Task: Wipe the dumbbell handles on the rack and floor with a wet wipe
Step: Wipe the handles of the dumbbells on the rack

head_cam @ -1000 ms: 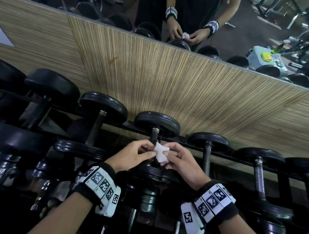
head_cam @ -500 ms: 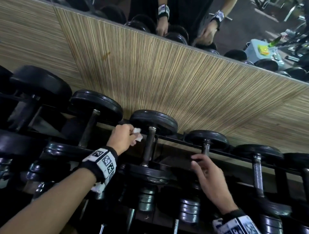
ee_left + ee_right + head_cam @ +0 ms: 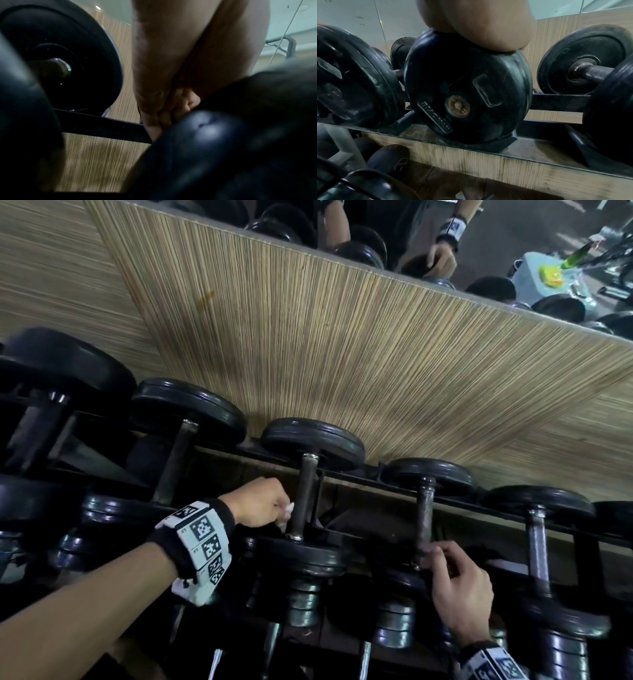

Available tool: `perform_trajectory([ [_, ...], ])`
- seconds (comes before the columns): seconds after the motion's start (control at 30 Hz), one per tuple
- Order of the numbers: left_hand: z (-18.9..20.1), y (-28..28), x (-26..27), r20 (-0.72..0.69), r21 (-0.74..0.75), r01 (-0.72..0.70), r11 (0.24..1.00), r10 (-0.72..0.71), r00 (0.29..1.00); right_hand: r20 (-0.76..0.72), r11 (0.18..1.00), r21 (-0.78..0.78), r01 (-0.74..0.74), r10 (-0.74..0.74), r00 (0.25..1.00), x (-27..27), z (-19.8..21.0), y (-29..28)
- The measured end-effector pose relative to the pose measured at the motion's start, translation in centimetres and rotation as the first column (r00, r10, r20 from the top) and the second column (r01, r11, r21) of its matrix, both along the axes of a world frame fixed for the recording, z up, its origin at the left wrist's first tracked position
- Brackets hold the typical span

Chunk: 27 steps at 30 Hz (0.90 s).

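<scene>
Head view: the left hand has its fingers curled around a white wet wipe, of which only a small crumpled edge shows past the fingertips, pressed against the left side of a dark, dull metal dumbbell handle on the rack. That handle runs away from the fingers to a black rubber plate by the striped wood wall panel. The right hand has its fingers curled at the near end of the neighbouring handle, touching it; whether they grip it cannot be told. Left wrist view: blurred; the fingers are bunched downward behind a black plate, and the wipe is hidden. Right wrist view: the palm rests on top of a scuffed black plate, and the fingers are out of sight.
</scene>
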State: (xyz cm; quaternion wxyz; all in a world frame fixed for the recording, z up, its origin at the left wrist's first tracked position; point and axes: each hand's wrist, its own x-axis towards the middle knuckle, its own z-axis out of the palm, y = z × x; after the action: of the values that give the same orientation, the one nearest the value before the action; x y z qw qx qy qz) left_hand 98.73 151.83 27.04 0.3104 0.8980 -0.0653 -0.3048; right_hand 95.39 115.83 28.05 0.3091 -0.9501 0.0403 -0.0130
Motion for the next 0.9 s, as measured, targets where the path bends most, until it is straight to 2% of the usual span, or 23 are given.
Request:
perform_trajectory([
  [0.03, 0.0, 0.1, 0.4, -0.01, -0.015, -0.022, 1.0, 0.022, 1.0, 0.006, 1.0, 0.004, 0.001, -0.001, 1.0, 0.0, 0.1, 0.1],
  [0.1, -0.1, 0.4, 1.3, 0.029, -0.13, -0.148, 0.98, 0.153, 0.988, 0.009, 1.0, 0.003, 0.0, 0.0, 1.0, 0.0, 0.3, 0.3],
  [0.2, 0.0, 0.7, 2.8, 0.148, -0.27, -0.305, 0.914, 0.352, 0.924, 0.002, 1.0, -0.002, 0.008, -0.008, 1.0, 0.0, 0.4, 0.4],
  [0.3, 0.2, 0.5, 3.7, 0.174, -0.281, -0.291, 0.915, 0.347, 0.922, 0.005, 1.0, -0.001, 0.02, -0.02, 1.0, 0.0, 0.3, 0.4],
  [0.43, -0.1, 0.2, 2.8, 0.129, -0.198, -0.311, 0.929, 0.34, 0.932, 0.026, 1.0, -0.004, 0.017, -0.017, 1.0, -0.1, 0.1, 0.4],
  [0.5, -0.8, 0.5, 1.4, 0.047, -0.145, -0.26, 0.955, 0.269, 0.962, 0.036, 1.0, -0.003, 0.021, -0.02, 0.999, -0.1, 0.1, 0.5],
  [0.57, -1.0, 0.5, -0.1, -0.07, -0.124, -0.142, 0.982, 0.134, 0.989, 0.038, 1.0, -0.015, 0.018, -0.017, 0.999, -0.1, -0.1, 0.4],
  [0.63, -0.5, 0.5, -0.5, -0.142, -0.175, -0.099, 0.98, 0.075, 0.987, 0.036, 1.0, -0.022, 0.021, -0.02, 0.999, -0.1, -0.1, 0.4],
  [0.7, 0.3, 0.3, 0.3, -0.156, -0.288, -0.197, 0.937, 0.157, 0.975, 0.031, 1.0, -0.023, 0.021, -0.02, 0.999, -0.1, -0.2, 0.4],
  [0.77, 1.0, 0.1, 1.7, -0.123, -0.357, -0.328, 0.875, 0.304, 0.945, 0.035, 1.0, -0.028, 0.015, -0.014, 0.999, 0.0, -0.2, 0.4],
  [0.83, 1.2, 0.1, 2.9, -0.089, -0.382, -0.42, 0.823, 0.419, 0.904, 0.045, 1.0, -0.024, 0.015, -0.014, 0.999, 0.0, -0.3, 0.5],
  [0.9, 1.1, 0.2, 3.4, -0.096, -0.382, -0.455, 0.804, 0.455, 0.885, 0.053, 1.0, -0.02, 0.02, -0.019, 0.998, 0.0, -0.3, 0.5],
])
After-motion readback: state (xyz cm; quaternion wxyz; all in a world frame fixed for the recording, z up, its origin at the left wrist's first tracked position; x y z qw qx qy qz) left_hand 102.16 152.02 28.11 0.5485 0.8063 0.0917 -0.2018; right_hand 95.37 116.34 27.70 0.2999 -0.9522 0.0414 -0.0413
